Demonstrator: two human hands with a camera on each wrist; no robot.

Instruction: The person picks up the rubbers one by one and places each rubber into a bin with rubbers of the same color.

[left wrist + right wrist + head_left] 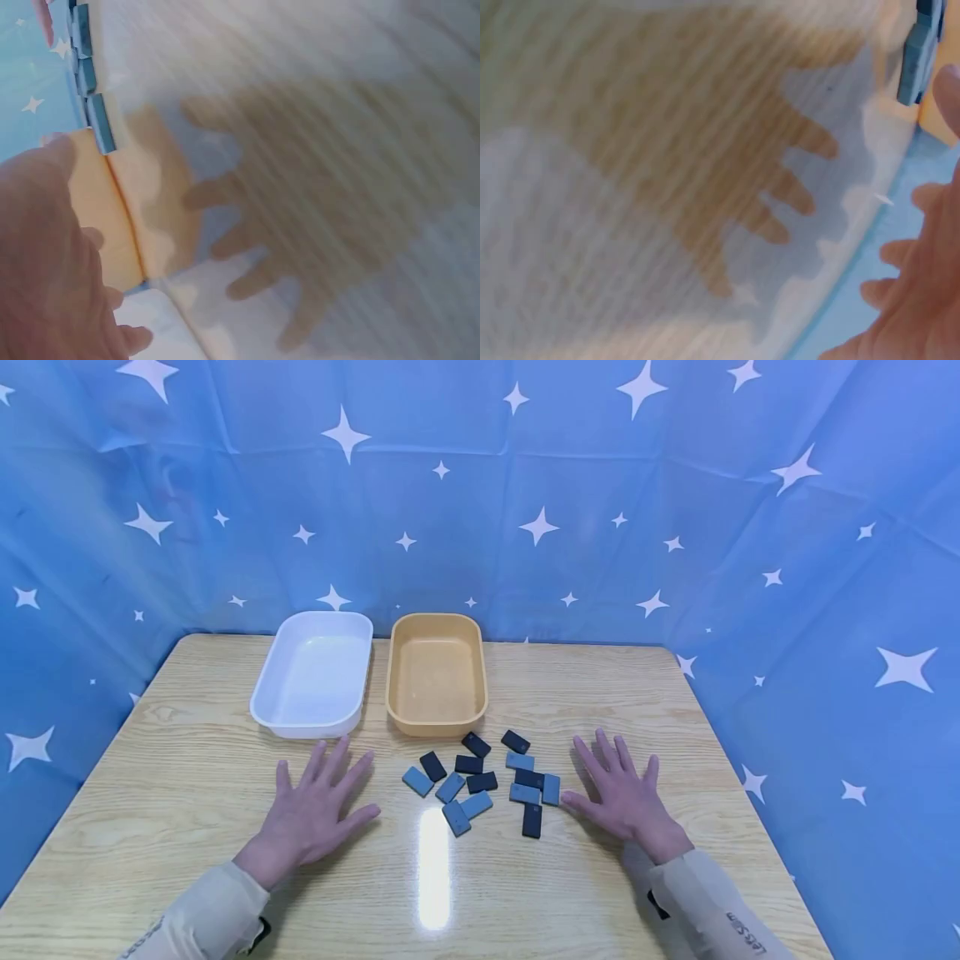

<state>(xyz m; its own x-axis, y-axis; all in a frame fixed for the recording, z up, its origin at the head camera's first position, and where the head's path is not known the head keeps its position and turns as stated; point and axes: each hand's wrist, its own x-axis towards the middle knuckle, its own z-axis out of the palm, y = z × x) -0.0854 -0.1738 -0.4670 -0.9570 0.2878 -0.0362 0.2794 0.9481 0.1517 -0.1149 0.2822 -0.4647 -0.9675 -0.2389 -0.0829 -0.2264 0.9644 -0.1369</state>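
Several small flat rectangular blocks, some dark like the black block [532,820] and some blue like the blue block [456,817], lie scattered between the two hands in the head view. My left hand [318,814] is spread, fingers straight, left of the blocks and in front of the white tub; it holds nothing. On the other side, my right hand [621,793] is also spread and holds nothing. Its thumb tip is close beside a blue block [551,789]; whether they touch I cannot tell. Both wrist views show the left hand [52,255] and right hand [922,277] above their shadows.
A white tub [311,729] and a tan tub [437,727] stand side by side at the table's back edge. The wooden table [600,893] meets a blue star-patterned cloth [465,427] behind and on both sides.
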